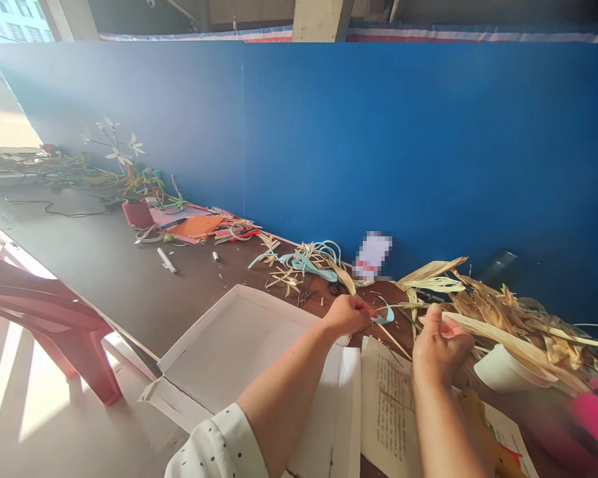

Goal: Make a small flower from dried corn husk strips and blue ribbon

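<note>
My left hand (347, 314) is closed in a pinch on the end of a thin straw stem (403, 306) that has a light blue ribbon strip (385, 316) curled around it. My right hand (439, 346) is closed on the same stem farther right, where long pale dried leaves (498, 335) fan out. Both hands hover over the brown table, above a printed paper sheet (389, 405).
A flat white cardboard tray (219, 345) lies at the table's near edge. A heap of dried husks (518, 312), a white cup (503, 372) and pink items (595, 411) sit right. Ribbon scraps, scissors (336, 289), coloured papers and paper flowers (119, 149) line the blue partition. A red plastic chair (54, 318) stands left.
</note>
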Tool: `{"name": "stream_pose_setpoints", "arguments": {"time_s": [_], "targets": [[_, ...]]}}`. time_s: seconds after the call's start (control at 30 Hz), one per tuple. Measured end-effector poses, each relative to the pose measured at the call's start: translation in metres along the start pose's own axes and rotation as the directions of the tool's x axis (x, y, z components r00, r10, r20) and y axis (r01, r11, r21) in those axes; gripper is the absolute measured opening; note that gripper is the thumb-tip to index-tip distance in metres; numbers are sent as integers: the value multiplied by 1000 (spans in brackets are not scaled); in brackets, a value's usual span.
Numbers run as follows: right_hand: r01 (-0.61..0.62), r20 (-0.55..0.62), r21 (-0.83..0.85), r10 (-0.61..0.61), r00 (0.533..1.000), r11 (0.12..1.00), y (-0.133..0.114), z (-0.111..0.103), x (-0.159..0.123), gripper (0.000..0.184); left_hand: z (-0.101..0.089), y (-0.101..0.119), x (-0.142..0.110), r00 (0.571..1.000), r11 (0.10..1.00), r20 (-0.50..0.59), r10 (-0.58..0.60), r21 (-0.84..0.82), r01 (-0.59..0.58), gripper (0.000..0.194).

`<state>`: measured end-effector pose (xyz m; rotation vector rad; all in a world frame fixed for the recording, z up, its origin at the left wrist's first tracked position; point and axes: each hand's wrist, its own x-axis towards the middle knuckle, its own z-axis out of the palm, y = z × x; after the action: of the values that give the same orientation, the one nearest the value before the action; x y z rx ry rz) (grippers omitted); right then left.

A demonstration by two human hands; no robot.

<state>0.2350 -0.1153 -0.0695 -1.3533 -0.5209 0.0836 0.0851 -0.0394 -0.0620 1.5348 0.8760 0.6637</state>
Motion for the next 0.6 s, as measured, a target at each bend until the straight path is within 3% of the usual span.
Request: {"name": "stream_pose_setpoints", "arguments": {"time_s": [0.03,0.1,0.17,0.23,0.33,0.5,0.6], "targets": [[186,-62,-115,-194,979,976,-5,0,-3,46,0,1,0,1000,1000,-20,-4,-2,4,20],[491,51,-270,-497,866,828,-12,2,-10,44,0,2,0,999,1000,-44,-3,1,4,20],[661,311,-265,-587,748,702,-14,5,-14,34,0,1,1,999,1000,-41,5,15,-4,21],[708,479,-238,-554,681,664,-11,8,-15,29,0,0,2,1000,1000,-16,20,20,-20,21],[694,561,-303,-467,684,653,-3,10,-13,24,0,-1,3,999,999,22,45,0,-45,22],[596,546,-551,-288,786,584,-4,6,-11,17,-4,1,2,998,998,-34,53,38,-52,24],[541,553,-620,-173,815,569,-8,5,-10,21,-5,1,2,993,990,-86,80,123,-69,22]]}}
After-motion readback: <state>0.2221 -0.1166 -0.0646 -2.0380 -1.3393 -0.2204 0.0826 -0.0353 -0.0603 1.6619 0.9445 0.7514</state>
